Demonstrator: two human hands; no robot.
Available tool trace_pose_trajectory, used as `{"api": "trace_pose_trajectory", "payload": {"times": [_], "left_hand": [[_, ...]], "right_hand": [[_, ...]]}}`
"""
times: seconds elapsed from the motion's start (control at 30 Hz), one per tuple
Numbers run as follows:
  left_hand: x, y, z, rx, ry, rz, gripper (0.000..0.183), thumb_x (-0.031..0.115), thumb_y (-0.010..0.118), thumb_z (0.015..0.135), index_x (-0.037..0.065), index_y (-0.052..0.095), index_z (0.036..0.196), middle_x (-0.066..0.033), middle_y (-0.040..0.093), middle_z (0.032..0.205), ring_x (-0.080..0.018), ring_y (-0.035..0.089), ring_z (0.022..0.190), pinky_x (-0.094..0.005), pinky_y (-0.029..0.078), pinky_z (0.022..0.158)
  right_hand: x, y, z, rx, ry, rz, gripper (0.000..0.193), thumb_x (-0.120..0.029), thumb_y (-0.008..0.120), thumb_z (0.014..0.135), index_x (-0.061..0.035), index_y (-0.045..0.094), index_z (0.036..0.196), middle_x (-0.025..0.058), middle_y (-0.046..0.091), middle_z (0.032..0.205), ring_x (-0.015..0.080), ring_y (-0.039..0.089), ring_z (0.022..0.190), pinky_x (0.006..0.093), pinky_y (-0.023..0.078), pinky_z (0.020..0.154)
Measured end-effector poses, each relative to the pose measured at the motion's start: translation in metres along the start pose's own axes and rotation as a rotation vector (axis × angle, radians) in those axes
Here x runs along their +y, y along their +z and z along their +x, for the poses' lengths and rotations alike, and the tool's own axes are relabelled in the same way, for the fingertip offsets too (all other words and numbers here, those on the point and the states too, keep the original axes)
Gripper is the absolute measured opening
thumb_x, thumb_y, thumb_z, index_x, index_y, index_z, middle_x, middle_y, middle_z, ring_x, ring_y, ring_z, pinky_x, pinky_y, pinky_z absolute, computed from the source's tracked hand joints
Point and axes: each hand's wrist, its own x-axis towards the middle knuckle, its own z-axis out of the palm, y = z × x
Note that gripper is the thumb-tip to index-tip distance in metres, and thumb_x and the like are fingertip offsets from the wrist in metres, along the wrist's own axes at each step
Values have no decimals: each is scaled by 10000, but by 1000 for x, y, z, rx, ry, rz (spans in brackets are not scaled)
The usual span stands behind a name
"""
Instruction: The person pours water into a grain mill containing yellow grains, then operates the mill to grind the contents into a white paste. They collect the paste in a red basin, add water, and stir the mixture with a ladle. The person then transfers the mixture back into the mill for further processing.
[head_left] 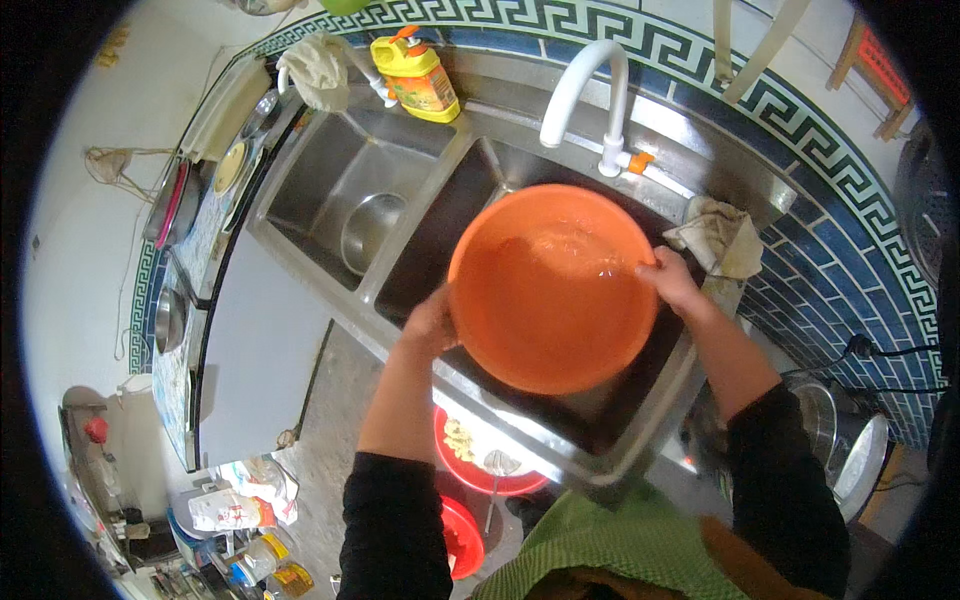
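Between my two hands is an orange plastic basin [555, 330] with some clear water in it, held over the right-hand bowl of a steel double sink [420, 262]. My left hand [432, 322] grips the basin's left side, its fingers partly hidden by the wall. On the right, my right hand [672, 280] has its thumb over the rim and the other fingers out of sight below. A white curved faucet [590, 75] with an orange handle stands behind the basin; no stream shows from its spout.
A metal bowl [372, 232] sits in the left sink bowl. Behind stands a yellow detergent jug [418, 80]. Cloths hang at the left tap [316, 72] and lie at the right corner [718, 238]. Red basins [462, 535] stand on the floor below. Pots [850, 450] are at right.
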Motion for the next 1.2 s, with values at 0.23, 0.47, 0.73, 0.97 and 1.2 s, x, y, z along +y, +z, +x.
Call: {"api": "trace_pose_trajectory", "payload": {"times": [0.23,0.47,0.73,0.97,1.2], "left_hand": [[-20,-7,18,43,104,-22,558,440,493,947,21,472,1314,-136,539,1273,-283,555,1104,-429,437,949],[-12,-8,-72,238,534,85,430,264,496,976,-4,459,1311,-136,541,1298,-271,583,1102,-395,449,948],[-178,-55,-203,604,378,83,185,104,489,954,-22,588,1045,-132,654,1005,-195,638,789,-326,525,735],[-326,-72,-280,760,197,-289,121,31,523,892,12,597,986,-112,664,884,-197,640,663,-289,533,583],[-371,-104,-339,982,132,-464,118,87,497,910,29,574,978,-91,661,825,-149,615,599,-251,505,533]], "right_hand": [[-26,8,11,-133,-130,-756,423,-194,678,809,19,556,1153,223,592,1107,355,598,1023,438,476,859],[-172,-14,52,441,-510,-1044,228,-172,646,831,-14,620,994,179,606,955,342,631,865,441,512,746],[-149,-11,87,216,-327,-1358,201,-89,501,850,-60,679,939,166,690,858,337,679,816,453,531,712],[-138,-9,88,273,-353,-1395,216,-115,467,912,-49,670,949,152,688,851,339,677,803,451,534,715],[-152,-10,78,279,-360,-1448,193,-166,514,908,-36,647,960,176,670,952,338,657,891,449,527,761]]}}
